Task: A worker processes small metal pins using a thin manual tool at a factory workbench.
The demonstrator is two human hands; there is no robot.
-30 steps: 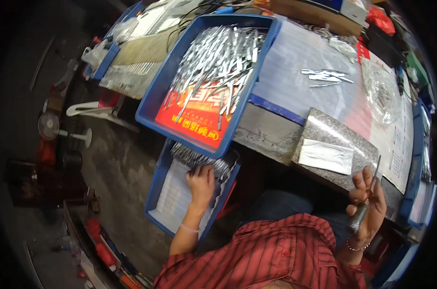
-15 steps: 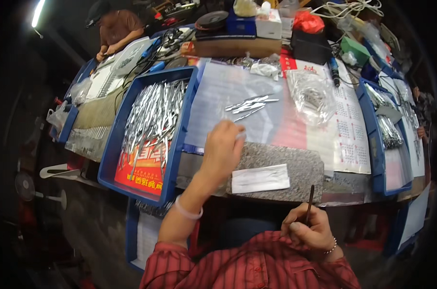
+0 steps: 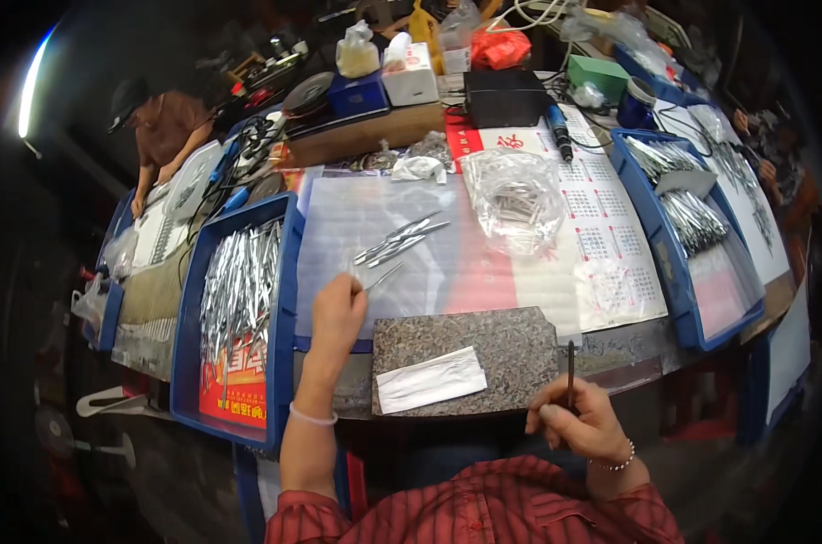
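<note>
My left hand (image 3: 338,313) is closed, with a slim pointed silver metal piece (image 3: 385,276) at its fingertips, over the translucent plastic sheet (image 3: 329,236). Just beyond it lies a small pile of similar silver metal pieces (image 3: 400,240). My right hand (image 3: 581,419) is closed around a thin dark rod (image 3: 570,367), held upright near the table's front edge. Between my hands a speckled stone slab (image 3: 520,349) bears a folded white cloth or paper (image 3: 432,379). Left of my left hand stands a blue tray (image 3: 287,272) with many silver pieces (image 3: 241,281) inside.
A clear plastic bag (image 3: 518,204) of small parts lies on the calendar sheet (image 3: 615,245). Another blue tray (image 3: 642,218) with silver pieces stands at right. Boxes and a wooden block (image 3: 366,134) line the back. A person (image 3: 166,127) works at far left.
The view has shifted, so the table sits differently in it. My left hand now has one silver piece at its fingertips, apart from the pile. My right hand still holds the dark rod.
</note>
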